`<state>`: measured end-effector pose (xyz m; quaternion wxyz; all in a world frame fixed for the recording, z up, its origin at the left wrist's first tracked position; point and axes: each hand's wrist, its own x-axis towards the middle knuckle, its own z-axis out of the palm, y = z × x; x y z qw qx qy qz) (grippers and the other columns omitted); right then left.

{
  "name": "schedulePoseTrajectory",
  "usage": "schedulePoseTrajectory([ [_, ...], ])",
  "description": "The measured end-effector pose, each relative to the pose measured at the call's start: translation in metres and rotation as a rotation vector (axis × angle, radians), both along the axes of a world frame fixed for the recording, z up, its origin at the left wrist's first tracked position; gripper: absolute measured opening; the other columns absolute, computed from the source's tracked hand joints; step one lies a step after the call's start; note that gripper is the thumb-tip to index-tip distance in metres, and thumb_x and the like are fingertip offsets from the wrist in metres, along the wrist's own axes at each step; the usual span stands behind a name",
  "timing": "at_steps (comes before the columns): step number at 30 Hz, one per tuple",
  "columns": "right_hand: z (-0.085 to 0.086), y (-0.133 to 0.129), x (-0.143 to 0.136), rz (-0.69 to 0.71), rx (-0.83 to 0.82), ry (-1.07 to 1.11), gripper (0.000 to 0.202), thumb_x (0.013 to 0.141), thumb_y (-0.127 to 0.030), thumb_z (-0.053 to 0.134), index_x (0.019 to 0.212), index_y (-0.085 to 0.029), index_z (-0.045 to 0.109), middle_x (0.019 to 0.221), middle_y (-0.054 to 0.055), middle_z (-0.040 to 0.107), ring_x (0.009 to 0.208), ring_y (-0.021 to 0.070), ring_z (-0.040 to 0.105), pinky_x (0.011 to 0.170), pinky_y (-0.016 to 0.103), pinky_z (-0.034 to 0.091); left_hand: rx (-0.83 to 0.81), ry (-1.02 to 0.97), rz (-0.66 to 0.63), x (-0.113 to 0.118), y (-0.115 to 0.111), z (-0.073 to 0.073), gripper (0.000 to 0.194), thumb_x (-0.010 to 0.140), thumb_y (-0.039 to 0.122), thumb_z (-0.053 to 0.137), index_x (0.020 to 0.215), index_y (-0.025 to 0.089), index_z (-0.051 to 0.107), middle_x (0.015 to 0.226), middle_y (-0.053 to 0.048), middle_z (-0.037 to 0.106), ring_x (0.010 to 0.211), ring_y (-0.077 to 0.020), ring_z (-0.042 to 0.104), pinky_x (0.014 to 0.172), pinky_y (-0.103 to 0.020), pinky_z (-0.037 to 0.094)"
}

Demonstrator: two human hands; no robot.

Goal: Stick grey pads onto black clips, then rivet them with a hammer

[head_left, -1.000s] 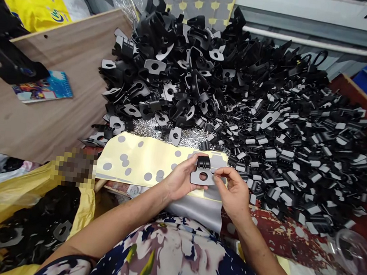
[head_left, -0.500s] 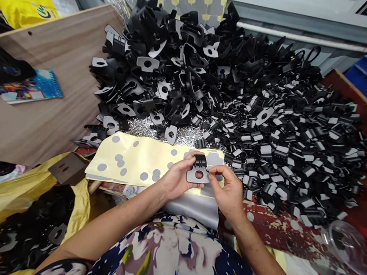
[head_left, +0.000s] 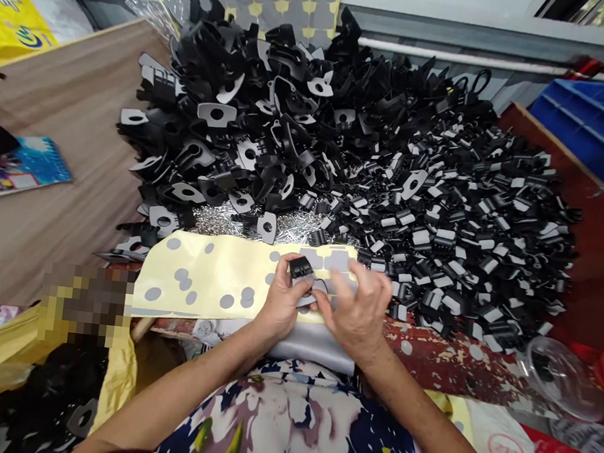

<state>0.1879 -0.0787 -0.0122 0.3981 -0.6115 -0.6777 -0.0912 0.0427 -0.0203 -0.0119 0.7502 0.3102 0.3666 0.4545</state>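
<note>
My left hand (head_left: 278,305) is closed around a black plastic clip part (head_left: 300,267) with a grey flat face, its thumb lying across the front. At the part's right edge, the thumb of my right hand (head_left: 357,319) touches or nearly touches it. The other fingers of that hand are raised and spread, somewhat blurred. Beneath both hands lies a pale yellow backing sheet (head_left: 232,266) with grey round stickers and, at its right end, larger grey sticker shapes. My fingers hide much of the part's grey face.
Behind the sheet rises a heap of larger black clip parts (head_left: 219,115). Small black-and-grey pieces (head_left: 458,244) spread to the right, with shiny metal bits (head_left: 302,228) between. A wooden board (head_left: 48,103) stands left, a yellow bag (head_left: 118,380) below it, a clear plastic cup (head_left: 557,379) right.
My left thumb has moved across the part's face, and the part has tilted. My right hand has gone from a pinch at its edge to spread fingers. The whole view has shifted.
</note>
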Motion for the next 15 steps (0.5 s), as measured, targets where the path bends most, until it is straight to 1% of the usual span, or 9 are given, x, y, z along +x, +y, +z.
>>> schedulePoseTrajectory([
  [2, 0.007, 0.004, 0.003, -0.064, -0.062, 0.083, 0.057, 0.082, -0.040, 0.082, 0.131, -0.027, 0.055, 0.133, 0.016, 0.060, 0.128, 0.0393, 0.054, 0.114, 0.065, 0.033, -0.041, -0.045, -0.039, -0.002, 0.001, 0.003, 0.055, 0.073, 0.024, 0.086, 0.112, 0.031, 0.047, 0.090, 0.006, 0.059, 0.063, -0.0100, 0.055, 0.051, -0.020, 0.046],
  [3, 0.008, 0.007, 0.003, -0.039, -0.138, 0.175, 0.055, 0.081, -0.042, 0.081, 0.128, -0.026, 0.056, 0.122, 0.014, 0.065, 0.121, 0.0366, 0.058, 0.111, 0.061, 0.039, -0.053, -0.057, -0.062, -0.003, 0.002, 0.005, 0.056, 0.073, 0.025, 0.086, 0.113, 0.031, 0.047, 0.088, 0.006, 0.059, 0.063, -0.0103, 0.056, 0.050, -0.020, 0.045],
  [4, 0.009, 0.010, 0.003, 0.015, -0.232, 0.302, 0.048, 0.084, -0.042, 0.077, 0.125, -0.025, 0.056, 0.108, 0.010, 0.067, 0.108, 0.0313, 0.064, 0.104, 0.054, 0.047, -0.062, -0.055, -0.080, -0.004, 0.003, 0.009, 0.058, 0.072, 0.025, 0.087, 0.114, 0.031, 0.048, 0.086, 0.006, 0.058, 0.063, -0.0105, 0.055, 0.049, -0.019, 0.045],
  [6, 0.006, 0.016, 0.001, 0.156, -0.421, 0.602, 0.032, 0.091, -0.039, 0.065, 0.118, -0.025, 0.056, 0.081, -0.001, 0.062, 0.078, 0.0205, 0.065, 0.081, 0.039, 0.056, -0.080, -0.031, -0.130, -0.006, 0.004, 0.017, 0.058, 0.072, 0.025, 0.088, 0.117, 0.030, 0.051, 0.086, 0.006, 0.057, 0.064, -0.0107, 0.055, 0.050, -0.020, 0.047],
  [9, 0.004, 0.022, 0.004, 0.329, -0.597, 0.960, 0.024, 0.093, -0.045, 0.059, 0.108, -0.027, 0.058, 0.066, -0.007, 0.054, 0.057, 0.0154, 0.060, 0.059, 0.029, 0.054, -0.117, -0.043, -0.260, -0.016, 0.002, 0.030, 0.058, 0.076, 0.021, 0.084, 0.125, 0.030, 0.054, 0.099, 0.001, 0.061, 0.077, -0.0139, 0.060, 0.062, -0.027, 0.057],
  [11, 0.008, 0.024, 0.011, 0.437, -0.694, 1.018, 0.022, 0.089, -0.047, 0.063, 0.101, -0.028, 0.063, 0.061, -0.007, 0.057, 0.052, 0.0161, 0.060, 0.053, 0.030, 0.054, -0.148, -0.040, -0.390, -0.026, 0.002, 0.036, 0.062, 0.076, 0.014, 0.079, 0.130, 0.030, 0.054, 0.110, -0.002, 0.062, 0.087, -0.0175, 0.064, 0.070, -0.033, 0.061],
  [12, 0.012, 0.026, 0.016, 0.480, -0.735, 0.997, 0.018, 0.089, -0.045, 0.065, 0.097, -0.029, 0.067, 0.060, -0.005, 0.059, 0.050, 0.0170, 0.060, 0.051, 0.032, 0.054, -0.165, -0.013, -0.454, -0.031, 0.004, 0.039, 0.063, 0.074, 0.010, 0.078, 0.130, 0.029, 0.055, 0.113, -0.004, 0.063, 0.089, -0.0188, 0.065, 0.070, -0.034, 0.061],
  [14, 0.027, 0.032, 0.027, 0.506, -0.777, 0.840, 0.008, 0.090, -0.034, 0.067, 0.093, -0.032, 0.074, 0.061, -0.001, 0.066, 0.052, 0.0194, 0.064, 0.052, 0.035, 0.056, -0.195, 0.105, -0.592, -0.040, 0.016, 0.050, 0.064, 0.070, 0.004, 0.074, 0.128, 0.026, 0.058, 0.112, -0.006, 0.064, 0.085, -0.0203, 0.067, 0.061, -0.031, 0.060],
  [15, 0.036, 0.039, 0.033, 0.485, -0.769, 0.719, 0.011, 0.092, -0.030, 0.065, 0.092, -0.033, 0.076, 0.063, 0.001, 0.069, 0.054, 0.0205, 0.066, 0.054, 0.037, 0.057, -0.191, 0.173, -0.643, -0.044, 0.028, 0.061, 0.064, 0.070, 0.003, 0.073, 0.128, 0.025, 0.059, 0.110, -0.008, 0.066, 0.081, -0.0208, 0.069, 0.057, -0.029, 0.058],
])
